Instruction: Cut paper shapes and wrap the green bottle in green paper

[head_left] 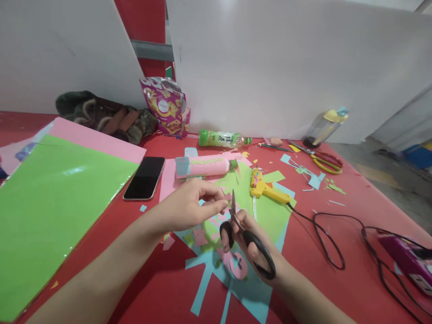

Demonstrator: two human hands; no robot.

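My right hand grips a pair of black-handled scissors, its fingers in the loops and the blades pointing up and away. Close by on the left, my left hand is pinched beside the blades, with a small bit of pink paper at its fingertips. Beneath both hands lie green paper, blue paper and many small pink scraps. A round pink paper piece with a dark mark sits below the scissors. Behind the left hand, a pink-covered bottle with green trim lies on its side.
A yellow glue gun rests on the right, its black cord trailing to a purple power strip. Phone and green sheets lie left. A green-labelled bottle, snack bag and red-yellow scissors are farther back.
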